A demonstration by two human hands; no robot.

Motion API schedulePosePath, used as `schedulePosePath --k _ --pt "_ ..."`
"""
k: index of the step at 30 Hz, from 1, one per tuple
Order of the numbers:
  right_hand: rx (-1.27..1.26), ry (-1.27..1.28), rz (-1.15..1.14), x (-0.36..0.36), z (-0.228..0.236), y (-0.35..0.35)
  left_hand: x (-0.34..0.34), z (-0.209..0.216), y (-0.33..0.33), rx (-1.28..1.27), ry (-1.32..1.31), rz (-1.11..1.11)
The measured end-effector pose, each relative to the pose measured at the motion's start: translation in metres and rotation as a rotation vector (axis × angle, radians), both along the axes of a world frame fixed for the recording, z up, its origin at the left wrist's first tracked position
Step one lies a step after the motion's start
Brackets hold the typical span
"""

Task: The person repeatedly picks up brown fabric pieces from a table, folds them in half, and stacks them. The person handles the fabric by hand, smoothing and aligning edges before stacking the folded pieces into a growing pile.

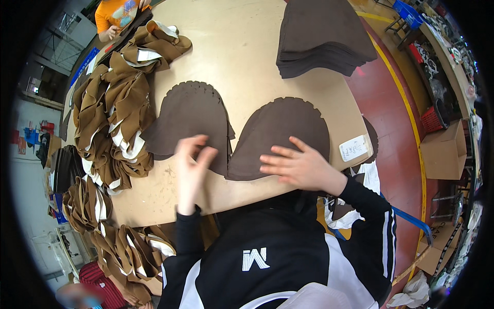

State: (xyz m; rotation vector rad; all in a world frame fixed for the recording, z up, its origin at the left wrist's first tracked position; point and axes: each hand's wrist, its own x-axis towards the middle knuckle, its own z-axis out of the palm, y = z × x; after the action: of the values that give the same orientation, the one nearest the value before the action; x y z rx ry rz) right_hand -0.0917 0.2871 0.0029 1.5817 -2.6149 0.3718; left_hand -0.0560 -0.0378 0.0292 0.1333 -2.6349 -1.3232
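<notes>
Two dark brown cut pieces with rounded, notched far edges lie side by side on the table before me: a left piece [193, 110] and a right piece [288, 129]. Both look like leather or fabric, several layers thick at the edges. My right hand [296, 165] rests over the lower part of the right piece, its fingers spread. Over the near edge of the left piece is my left hand [193, 165], slightly blurred, thumb and fingers curved apart with nothing visible between them.
A tall stack of dark brown pieces [324, 41] sits at the far right of the table [226, 46]. Bundles of tan-brown pieces [123, 98] line the left side. A white written card [355, 148] lies at the right edge. Another person in an orange shirt [116, 14] works at the far left.
</notes>
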Motion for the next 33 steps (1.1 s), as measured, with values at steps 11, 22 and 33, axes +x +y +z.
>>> schedulePosePath --k 11,22,33 --pt "0.107 0.161 -0.561 -0.083 0.006 0.067 0.009 -0.02 0.069 0.18 -0.092 -0.003" --pt "0.093 0.004 -0.381 -0.044 0.006 0.054 -0.003 -0.031 0.002 0.292 0.129 0.172" --pt "0.007 -0.089 0.002 0.012 0.008 0.0 0.005 -0.018 -0.082 0.105 0.237 0.431"
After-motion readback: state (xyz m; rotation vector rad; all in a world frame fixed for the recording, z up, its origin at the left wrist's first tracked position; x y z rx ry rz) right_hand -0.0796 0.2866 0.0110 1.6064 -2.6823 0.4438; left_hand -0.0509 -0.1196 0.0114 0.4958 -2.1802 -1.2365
